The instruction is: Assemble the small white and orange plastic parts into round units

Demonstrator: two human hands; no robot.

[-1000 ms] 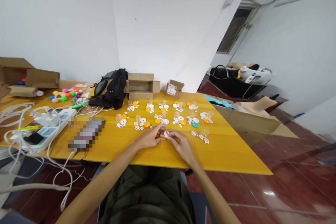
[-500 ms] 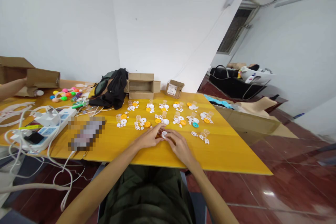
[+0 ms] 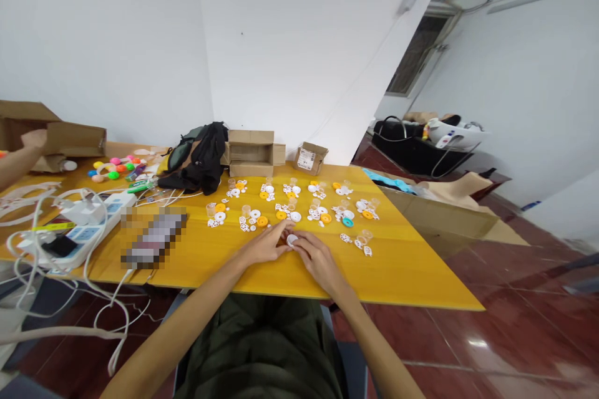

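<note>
Between my two hands is a small round white plastic piece (image 3: pixel 292 240), held just above the yellow table (image 3: pixel 397 280). My left hand (image 3: pixel 269 244) has its fingers closed at the piece's left edge. My right hand (image 3: pixel 318 255) pinches it from the right, thumb below and fingers above. Beyond my hands lie several small groups of parts: white discs (image 3: pixel 296 217), orange discs (image 3: pixel 326 218), white perforated pieces (image 3: pixel 345 238) and clear cups (image 3: pixel 367 235). One teal disc (image 3: pixel 347 222) lies to the right of my hands.
Left are a power strip (image 3: pixel 88 230) with tangled white cables, a blurred-out phone-like object (image 3: pixel 156 237) and colourful balls (image 3: pixel 115 168). A black bag (image 3: pixel 206 156) and cardboard boxes (image 3: pixel 253 168) stand along the wall. Another person's hand (image 3: pixel 34 139) is at a box far left.
My hands stay nearly in place, with the white piece turned slightly between the fingers. The other person's hand at far left has lifted and shifted at the box.
</note>
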